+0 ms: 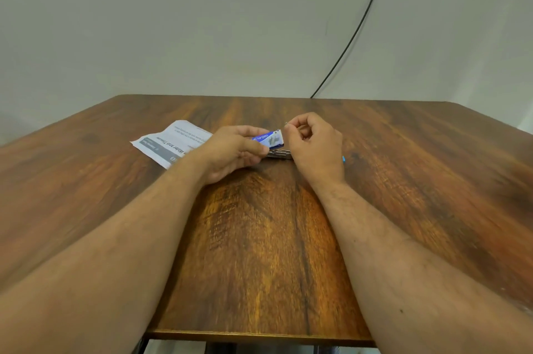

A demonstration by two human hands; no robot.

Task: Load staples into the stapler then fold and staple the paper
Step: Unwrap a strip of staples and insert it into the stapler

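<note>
My left hand (239,151) grips the staple box (268,139), long axis left-right; my right hand (313,146) pinches staples (287,123) just right of its open end.

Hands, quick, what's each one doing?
Left hand: grips the small blue-and-white staple box.
Right hand: pinches a thin metal staple strip.

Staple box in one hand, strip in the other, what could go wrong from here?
1. The right hand pinches a thin staple strip by its fingertips in mid-air; that grip looks slight, so the strip may slip or snap.
2. The stapler lies mostly hidden under both hands, so aiming the strip into it may be awkward.
3. The left hand holds the staple box open-ended; tilting could spill staples.
</note>
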